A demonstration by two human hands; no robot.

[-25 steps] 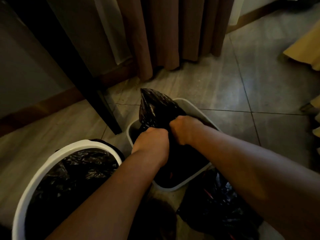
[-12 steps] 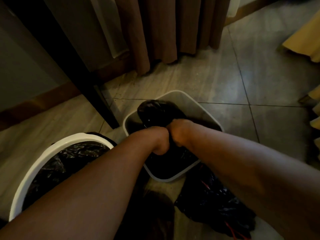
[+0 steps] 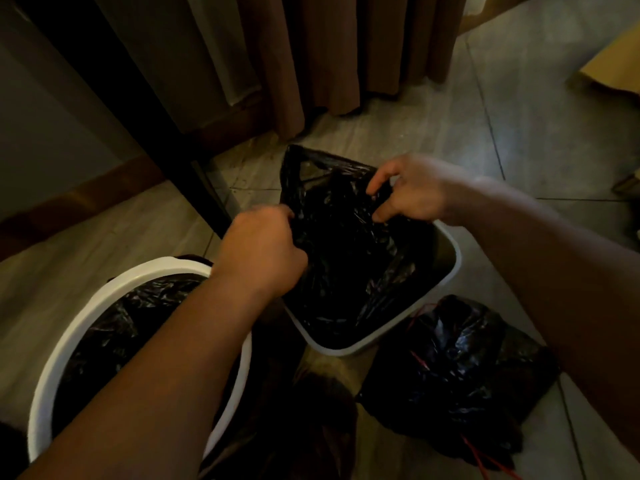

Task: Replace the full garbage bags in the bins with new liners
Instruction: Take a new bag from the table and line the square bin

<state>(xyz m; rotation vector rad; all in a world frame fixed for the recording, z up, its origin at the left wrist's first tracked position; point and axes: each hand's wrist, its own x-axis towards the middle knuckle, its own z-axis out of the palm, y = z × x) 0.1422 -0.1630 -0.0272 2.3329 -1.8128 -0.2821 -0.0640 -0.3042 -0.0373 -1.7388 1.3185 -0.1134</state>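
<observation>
- Two bare hands work at the mouth of a thin black plastic liner [image 3: 346, 244], seen from the head camera looking down at the floor.
- The left hand [image 3: 263, 251] has its fingers curled tight round the liner's near left edge, with the knuckles facing up.
- The right hand [image 3: 412, 192] pinches the far right edge between thumb and bent fingers, its palm facing down.
- Between the two hands the liner is pulled apart and hangs down into a pale, square plastic bin with rounded corners [image 3: 455, 251]. The liner's far left corner stands up above the bin's back rim.
- Just beside it on the left stands a round white plastic bin [image 3: 159, 266], already lined with crumpled black plastic [image 3: 114, 327]. The left forearm crosses over its right side.
- On the floor, at the square bin's near right corner, lies a bulging black garbage bag [image 3: 450, 368] with thin red drawstrings trailing from it.
- All of this sits on grey floor tiles [image 3: 519, 116].
- Brown pleated curtains [image 3: 329, 46] hang down to the floor behind the bins.
- A dark slanting furniture leg [image 3: 138, 116] comes down to the left of the square bin.
- Something yellowish [image 3: 616, 67] shows at the far right edge; I can't tell what it is.
</observation>
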